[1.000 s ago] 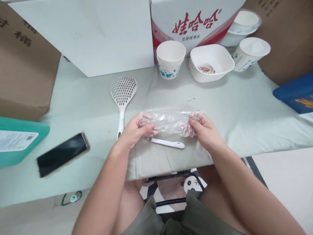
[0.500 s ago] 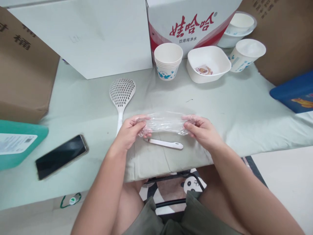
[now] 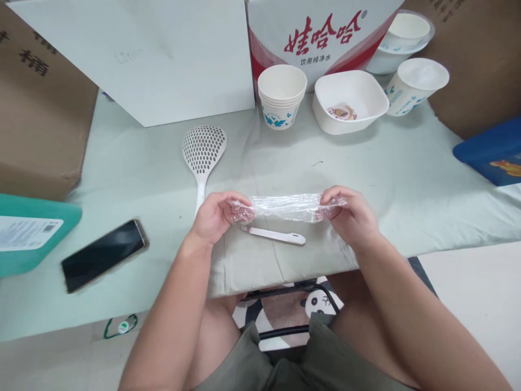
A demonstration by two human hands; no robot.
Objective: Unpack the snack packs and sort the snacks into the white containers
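Observation:
A crinkled clear plastic wrap [image 3: 287, 208] is stretched sideways between my two hands, above the front part of the table. My left hand [image 3: 220, 213] is closed on its left end. The right end is gripped by my right hand [image 3: 348, 212], with bunched plastic around the fingers. Just below the wrap lies a small white-handled tool [image 3: 274, 235], its narrow tip to the left near my left hand. Behind my left hand, a white slotted skimmer [image 3: 204, 149] lies on the cloth, the lower part of its handle hidden by that hand.
On the left are a phone [image 3: 105, 255] and a green container [image 3: 36, 233]. At the back stand stacked paper cups [image 3: 281, 98], a white bowl [image 3: 350, 103], a tilted cup [image 3: 417, 87] and cardboard boxes [image 3: 325, 41]. A blue object [image 3: 488, 149] sits at right.
The wrap is pulled wider and flatter. My right hand has moved to the right and its fingers now curl over the end. The whole view has shifted slightly.

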